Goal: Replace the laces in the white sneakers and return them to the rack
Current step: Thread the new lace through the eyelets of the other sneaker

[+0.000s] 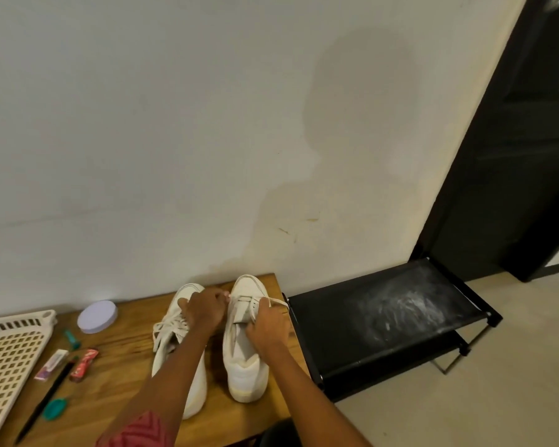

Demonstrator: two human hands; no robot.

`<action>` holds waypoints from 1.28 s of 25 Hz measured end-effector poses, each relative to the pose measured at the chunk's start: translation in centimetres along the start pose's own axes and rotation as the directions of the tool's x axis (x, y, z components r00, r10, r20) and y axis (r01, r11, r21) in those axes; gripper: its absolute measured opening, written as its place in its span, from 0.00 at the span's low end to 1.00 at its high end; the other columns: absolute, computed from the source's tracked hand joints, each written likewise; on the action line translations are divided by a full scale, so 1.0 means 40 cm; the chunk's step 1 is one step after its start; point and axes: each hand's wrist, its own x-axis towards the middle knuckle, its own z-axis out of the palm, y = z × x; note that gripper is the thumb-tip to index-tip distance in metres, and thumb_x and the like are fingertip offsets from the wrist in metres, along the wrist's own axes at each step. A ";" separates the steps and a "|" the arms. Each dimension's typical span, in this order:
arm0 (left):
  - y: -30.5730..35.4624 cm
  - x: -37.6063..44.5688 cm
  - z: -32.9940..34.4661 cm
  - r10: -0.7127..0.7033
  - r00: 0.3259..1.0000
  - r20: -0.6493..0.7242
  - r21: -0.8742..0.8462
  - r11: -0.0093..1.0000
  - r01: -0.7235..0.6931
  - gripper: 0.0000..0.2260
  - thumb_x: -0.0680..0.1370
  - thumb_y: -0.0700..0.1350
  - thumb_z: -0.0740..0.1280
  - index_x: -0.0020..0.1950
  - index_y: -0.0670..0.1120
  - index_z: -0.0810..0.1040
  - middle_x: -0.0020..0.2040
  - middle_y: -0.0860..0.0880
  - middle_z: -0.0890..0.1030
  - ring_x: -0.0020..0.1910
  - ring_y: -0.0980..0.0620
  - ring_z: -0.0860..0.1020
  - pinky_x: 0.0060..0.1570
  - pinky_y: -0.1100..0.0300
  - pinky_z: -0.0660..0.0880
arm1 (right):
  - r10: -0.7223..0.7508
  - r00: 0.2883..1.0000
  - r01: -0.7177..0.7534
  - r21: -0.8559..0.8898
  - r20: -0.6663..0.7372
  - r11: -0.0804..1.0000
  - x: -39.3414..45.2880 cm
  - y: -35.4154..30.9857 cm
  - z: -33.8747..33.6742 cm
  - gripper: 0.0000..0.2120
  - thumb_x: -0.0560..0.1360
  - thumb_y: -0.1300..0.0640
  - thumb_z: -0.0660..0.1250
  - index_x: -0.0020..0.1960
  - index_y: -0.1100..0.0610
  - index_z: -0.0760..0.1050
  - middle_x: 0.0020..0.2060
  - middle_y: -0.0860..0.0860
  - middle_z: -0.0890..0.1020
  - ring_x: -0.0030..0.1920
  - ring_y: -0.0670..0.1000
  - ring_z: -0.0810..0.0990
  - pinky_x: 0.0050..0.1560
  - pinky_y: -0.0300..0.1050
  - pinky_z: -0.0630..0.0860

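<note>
Two white sneakers stand side by side on a wooden table, toes toward the wall. The left sneaker is laced, its lace loose over the tongue. The right sneaker has its tongue pulled up and a white lace running off its right side. My left hand is curled over the gap between the two shoes near the right shoe's front eyelets; what its fingers hold is hidden. My right hand pinches the lace at the right sneaker's eyelets.
A black two-tier shoe rack stands on the floor just right of the table. On the table's left lie a white perforated basket, a round lavender lid, small packets, a black pen and teal items. A dark door is at right.
</note>
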 end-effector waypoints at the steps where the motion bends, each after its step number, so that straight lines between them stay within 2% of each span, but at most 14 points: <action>1: -0.003 0.008 -0.002 -0.029 0.998 -0.051 0.017 0.999 0.030 0.15 0.81 0.51 0.56 0.50 0.52 0.82 0.50 0.49 0.83 0.53 0.48 0.77 0.61 0.51 0.60 | 0.005 1.000 -0.005 0.015 -0.005 1.000 -0.002 0.002 -0.005 0.21 0.79 0.48 0.59 0.68 0.56 0.63 0.59 0.54 0.76 0.57 0.51 0.77 0.51 0.40 0.74; 5: -0.039 0.062 -0.050 -0.025 0.997 -0.077 0.163 0.986 0.037 0.13 0.81 0.49 0.57 0.51 0.52 0.81 0.52 0.51 0.82 0.54 0.49 0.76 0.58 0.53 0.61 | -0.024 0.999 0.024 0.001 0.044 1.000 -0.008 0.004 -0.013 0.23 0.78 0.48 0.61 0.69 0.57 0.61 0.59 0.54 0.76 0.58 0.53 0.77 0.54 0.43 0.75; 7: -0.078 0.078 -0.064 0.018 1.000 -0.016 0.071 0.997 -0.017 0.09 0.80 0.50 0.60 0.57 0.53 0.77 0.55 0.52 0.81 0.59 0.48 0.74 0.60 0.53 0.61 | -0.018 0.990 0.015 0.022 0.143 1.000 0.008 0.008 0.000 0.27 0.76 0.44 0.63 0.69 0.57 0.62 0.60 0.54 0.76 0.57 0.54 0.77 0.55 0.44 0.76; 8: -0.096 0.085 -0.069 0.033 0.999 0.016 -0.037 0.999 -0.032 0.10 0.78 0.48 0.63 0.58 0.52 0.75 0.56 0.53 0.80 0.61 0.47 0.73 0.61 0.53 0.62 | 0.005 0.976 -0.031 0.118 0.220 0.993 0.022 0.017 0.000 0.30 0.74 0.40 0.64 0.68 0.57 0.64 0.59 0.54 0.76 0.57 0.54 0.77 0.53 0.44 0.76; 9: -0.110 0.098 -0.076 0.025 0.999 0.041 -0.185 0.983 -0.016 0.11 0.77 0.44 0.65 0.58 0.52 0.75 0.56 0.53 0.80 0.61 0.47 0.73 0.62 0.53 0.62 | 0.043 0.950 -0.133 0.277 0.309 0.952 0.039 0.027 -0.010 0.32 0.72 0.36 0.64 0.66 0.57 0.67 0.57 0.53 0.77 0.54 0.53 0.78 0.49 0.42 0.75; 11: -0.122 0.127 -0.102 -0.036 0.998 0.052 -0.460 0.886 0.056 0.15 0.73 0.35 0.62 0.55 0.50 0.77 0.57 0.50 0.80 0.60 0.45 0.74 0.64 0.49 0.67 | 0.180 0.873 -0.439 0.568 0.454 0.696 0.081 0.049 -0.034 0.34 0.71 0.30 0.59 0.59 0.59 0.73 0.46 0.53 0.78 0.40 0.49 0.77 0.37 0.38 0.72; 12: -0.126 0.137 -0.114 -0.062 0.998 0.029 -0.528 0.847 0.068 0.17 0.72 0.32 0.59 0.54 0.48 0.79 0.57 0.47 0.80 0.59 0.44 0.75 0.64 0.47 0.68 | 0.272 0.844 -0.526 0.618 0.462 0.584 0.106 0.063 -0.033 0.34 0.72 0.30 0.58 0.58 0.60 0.74 0.43 0.54 0.78 0.37 0.49 0.76 0.36 0.39 0.72; 15: -0.127 0.157 -0.132 -0.060 0.996 -0.059 -0.548 0.836 0.018 0.20 0.70 0.25 0.56 0.54 0.40 0.79 0.57 0.43 0.81 0.60 0.44 0.76 0.62 0.52 0.70 | 0.485 0.771 -0.633 0.590 0.414 0.502 0.162 0.084 0.016 0.26 0.75 0.38 0.60 0.59 0.60 0.71 0.49 0.56 0.77 0.45 0.53 0.75 0.47 0.48 0.74; 18: -0.122 0.171 -0.137 -0.009 0.995 -0.099 -0.540 0.840 -0.046 0.19 0.71 0.23 0.55 0.54 0.34 0.79 0.57 0.39 0.80 0.59 0.43 0.77 0.59 0.59 0.70 | 0.498 0.719 -0.676 0.655 0.485 0.337 0.205 0.067 0.043 0.21 0.73 0.46 0.68 0.56 0.61 0.72 0.46 0.56 0.77 0.44 0.54 0.76 0.45 0.48 0.75; 21: -0.136 0.187 -0.154 -0.008 0.988 -0.152 -0.541 0.838 -0.076 0.14 0.73 0.25 0.61 0.53 0.32 0.80 0.55 0.36 0.80 0.56 0.39 0.79 0.61 0.55 0.72 | 0.499 0.752 -0.582 0.789 0.432 0.195 0.234 0.046 -0.011 0.11 0.75 0.55 0.68 0.51 0.62 0.73 0.36 0.53 0.73 0.33 0.49 0.69 0.31 0.40 0.69; 25: -0.133 0.155 -0.231 -0.084 0.970 -0.228 -0.556 0.829 -0.059 0.13 0.73 0.32 0.69 0.57 0.33 0.79 0.57 0.36 0.80 0.59 0.39 0.77 0.63 0.54 0.70 | 0.448 0.877 -0.272 0.948 0.173 0.167 0.233 -0.007 -0.137 0.08 0.80 0.57 0.60 0.45 0.59 0.75 0.38 0.52 0.77 0.37 0.48 0.74 0.36 0.38 0.71; 27: -0.112 0.121 -0.295 -0.056 0.960 -0.275 -0.601 0.790 -0.126 0.13 0.73 0.34 0.70 0.57 0.34 0.78 0.53 0.37 0.81 0.54 0.41 0.80 0.58 0.59 0.73 | 0.400 0.915 -0.163 0.955 0.052 0.249 0.228 -0.034 -0.196 0.10 0.81 0.57 0.58 0.45 0.59 0.74 0.37 0.51 0.78 0.38 0.48 0.76 0.37 0.38 0.72; 29: -0.076 0.072 -0.380 0.004 0.947 -0.322 -0.681 0.694 -0.234 0.10 0.74 0.34 0.68 0.55 0.35 0.79 0.49 0.38 0.83 0.42 0.47 0.81 0.45 0.70 0.75 | 0.330 0.943 -0.071 0.935 -0.050 0.346 0.205 -0.073 -0.263 0.11 0.81 0.59 0.56 0.48 0.62 0.75 0.35 0.52 0.77 0.35 0.47 0.75 0.35 0.37 0.70; 32: -0.011 -0.003 -0.517 0.027 0.927 -0.375 -0.796 0.504 -0.337 0.10 0.75 0.31 0.65 0.55 0.34 0.79 0.49 0.38 0.82 0.41 0.47 0.79 0.39 0.72 0.77 | 0.226 0.962 0.038 0.893 -0.154 0.448 0.151 -0.141 -0.366 0.13 0.81 0.63 0.54 0.50 0.65 0.77 0.35 0.52 0.76 0.34 0.47 0.73 0.32 0.35 0.67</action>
